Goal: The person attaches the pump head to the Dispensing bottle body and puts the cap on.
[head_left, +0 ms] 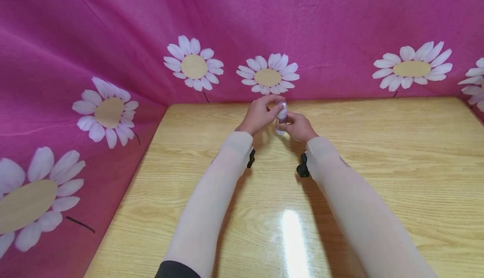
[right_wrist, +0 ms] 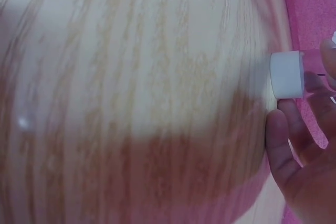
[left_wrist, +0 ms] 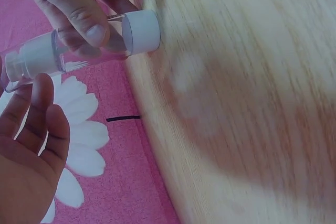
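Near the far edge of the table, both hands are at a slim clear bottle [head_left: 280, 132] with a white base [left_wrist: 144, 31] and a white pump top [left_wrist: 41, 55] under a clear cap. My left hand [head_left: 260, 114] pinches the capped upper end between thumb and fingers. Lower down, my right hand [head_left: 301, 128] grips the transparent body, its thumb lying across the side in the left wrist view. The right wrist view shows only the white base and part of the right hand [right_wrist: 310, 166]. Whether the base touches the table cannot be told.
The wooden table [head_left: 181, 177] spreads under both forearms, with a bright light reflection near its front. A pink cloth [head_left: 325, 26] with white daisies hangs behind and along the left side. Black camera mounts [head_left: 303, 166] are worn at the wrists.
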The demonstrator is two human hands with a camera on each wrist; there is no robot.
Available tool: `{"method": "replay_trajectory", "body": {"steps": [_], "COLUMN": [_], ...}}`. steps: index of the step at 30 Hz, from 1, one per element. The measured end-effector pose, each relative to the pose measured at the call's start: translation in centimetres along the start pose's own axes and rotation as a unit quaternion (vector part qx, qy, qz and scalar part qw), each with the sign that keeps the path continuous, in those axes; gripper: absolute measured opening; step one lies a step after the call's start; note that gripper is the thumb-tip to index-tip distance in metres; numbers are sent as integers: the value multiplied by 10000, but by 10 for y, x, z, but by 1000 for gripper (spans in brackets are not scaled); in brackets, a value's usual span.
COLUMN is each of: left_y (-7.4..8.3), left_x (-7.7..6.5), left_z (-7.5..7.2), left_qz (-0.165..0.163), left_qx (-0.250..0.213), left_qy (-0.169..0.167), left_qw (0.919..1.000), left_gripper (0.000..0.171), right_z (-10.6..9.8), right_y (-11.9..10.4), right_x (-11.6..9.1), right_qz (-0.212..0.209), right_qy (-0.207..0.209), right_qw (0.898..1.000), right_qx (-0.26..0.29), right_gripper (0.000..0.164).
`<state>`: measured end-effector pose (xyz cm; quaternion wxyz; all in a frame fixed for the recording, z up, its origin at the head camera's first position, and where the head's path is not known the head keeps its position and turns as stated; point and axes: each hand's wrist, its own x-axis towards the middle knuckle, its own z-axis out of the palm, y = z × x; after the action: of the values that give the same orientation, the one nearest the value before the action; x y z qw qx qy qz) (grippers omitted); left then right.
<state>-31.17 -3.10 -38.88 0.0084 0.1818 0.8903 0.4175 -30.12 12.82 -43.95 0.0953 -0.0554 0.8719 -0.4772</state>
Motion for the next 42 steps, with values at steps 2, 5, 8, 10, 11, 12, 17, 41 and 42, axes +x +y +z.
{"method": "replay_trajectory", "body": {"steps": [2,5,8,10,11,12,17,41,42], "left_y": [0,-3,-5,-6,-6,-6,-6,-6,-6], "left_x": [-1,-3,-5,-5,-5,-5,-4,-8,-8], "left_z": [1,2,4,5,6,6,8,6,6], "left_qz": [-10,-101,-257,-286,-285,-276,-185,-47,31], "left_qx": [-74,-268,-509,-591,-632,-675,-755,-743,-714], "left_qy": [26,53,130,203,243,281,341,52,69], "left_qw": [10000,9996,9983,9976,9973,9969,9964,9972,9974], "left_gripper": [31,31,31,31,30,30,29,37,38], "right_z": [0,2,3,3,2,2,0,-2,-3], "right_y": [1,1,0,-2,-3,-3,-3,6,5], "right_x": [0,-2,-4,-4,-4,-4,-4,-2,-3], "right_qz": [6,53,77,46,11,-9,-8,-123,-106], "right_qy": [-4,-18,-67,-68,-56,-49,-36,-155,-206], "right_qw": [10000,10000,9999,9999,10000,10000,10000,9995,9994], "right_qx": [22,60,73,85,77,62,-74,-252,-240], "right_gripper": [40,41,43,42,42,42,42,42,43]}}
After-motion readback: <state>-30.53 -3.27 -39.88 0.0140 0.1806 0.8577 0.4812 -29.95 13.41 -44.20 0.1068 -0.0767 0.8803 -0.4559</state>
